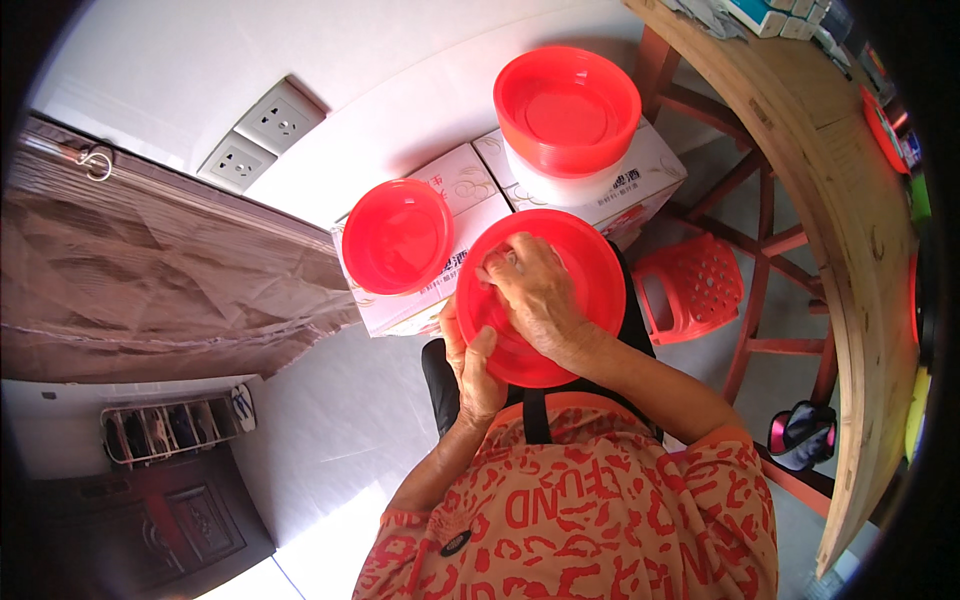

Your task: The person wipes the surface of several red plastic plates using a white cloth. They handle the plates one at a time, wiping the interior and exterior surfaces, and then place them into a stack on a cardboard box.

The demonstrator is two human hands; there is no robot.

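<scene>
A red plastic basin (pixel 600 300) is over my lap, its inside facing up. My left hand (pixel 478 367) grips its near left rim, with the thumb over the edge and the fingers outside. Inside the basin, my right hand (pixel 536 292) has curled fingers near the left wall. Its fingertips are blurred, and I cannot tell whether they hold anything. Beyond it to the left, another red basin (pixel 397 236) sits on a white carton (pixel 480 202). A stack of red basins (pixel 568 112) stands on a second carton (pixel 652 172), with white ones at the bottom.
To the right, a wooden table (pixel 832 187) on dark red legs bears boxes and other items. Beneath it are a red perforated plastic stool (pixel 697 289) and a dark shoe (pixel 802 435). Wall sockets (pixel 259 139), a brown curtain (pixel 165 277) and a shoe rack (pixel 176 429) are on the left.
</scene>
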